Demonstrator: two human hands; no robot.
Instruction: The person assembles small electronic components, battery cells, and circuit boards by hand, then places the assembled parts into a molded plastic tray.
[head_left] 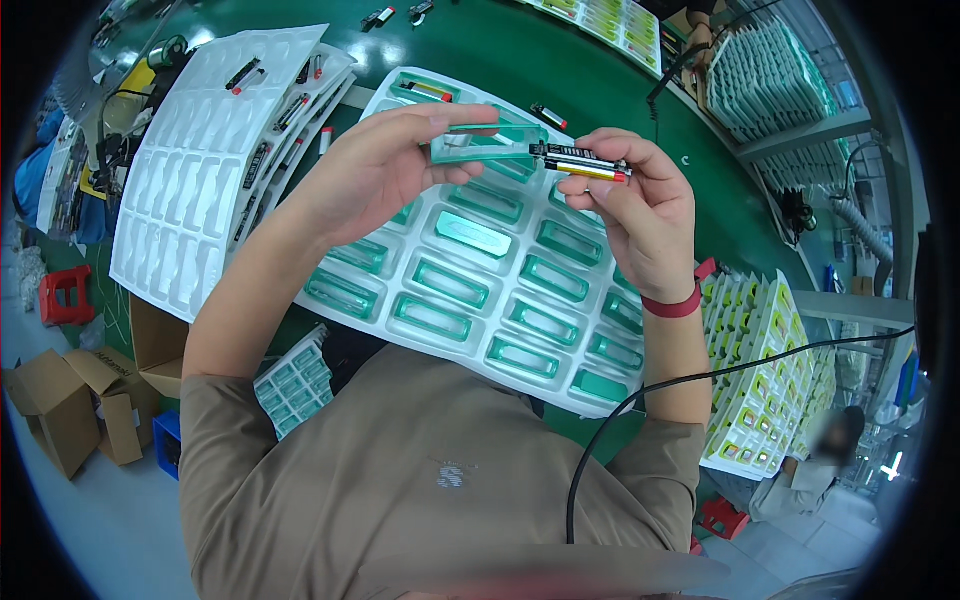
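Observation:
My left hand (365, 175) grips a translucent green rectangular frame (478, 153) between thumb and fingers. Its right end meets a small black electronic part (583, 160) with red, yellow and white strips along it. My right hand (650, 205) pinches that part with thumb and fingers. Whether the part sits inside the frame's end or only touches it, I cannot tell. Below both hands lies a white moulded tray (478, 338) with rows of similar green frames in its pockets. A loose black part with a red end (548, 116) rests just beyond the tray.
Stacked white trays (185, 130) stand at left, with several black parts on them. At right, white trays with yellow-green pieces (755, 380) lean upright. A black cable (700, 374) crosses my right arm. Cardboard boxes (50, 400) sit at lower left. Another person's hand (700, 35) shows far right.

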